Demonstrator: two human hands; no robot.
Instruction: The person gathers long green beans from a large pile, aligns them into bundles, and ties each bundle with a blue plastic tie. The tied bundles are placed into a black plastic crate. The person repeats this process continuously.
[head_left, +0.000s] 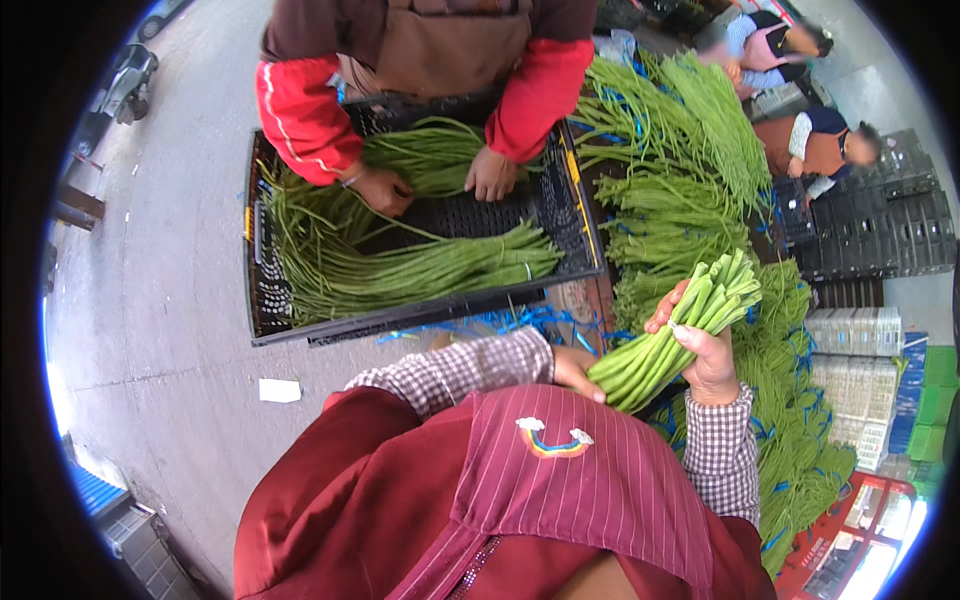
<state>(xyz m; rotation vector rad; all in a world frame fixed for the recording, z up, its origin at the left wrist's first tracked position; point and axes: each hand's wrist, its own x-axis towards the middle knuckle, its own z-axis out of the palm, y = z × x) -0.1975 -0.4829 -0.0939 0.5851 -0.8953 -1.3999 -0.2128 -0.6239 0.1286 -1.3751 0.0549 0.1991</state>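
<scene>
My right hand grips a bunch of long green vegetable stalks near its cut ends, thumb across the front. Something small and pale shows at the thumb tip, too small to name. The bunch slants down towards my chest. At its lower end my left hand holds it, with its fingers partly hidden under the stalks. Opposite me, a co-worker in red sleeves has both hands in a black plastic crate. Banded stalks lie along the crate's near side, and more stalks along the far side.
Heaped green bundles with blue ties stretch down my right side. Loose blue ties hang below the crate. Stacked black crates and two more people stand at far right. A white scrap lies on the concrete floor.
</scene>
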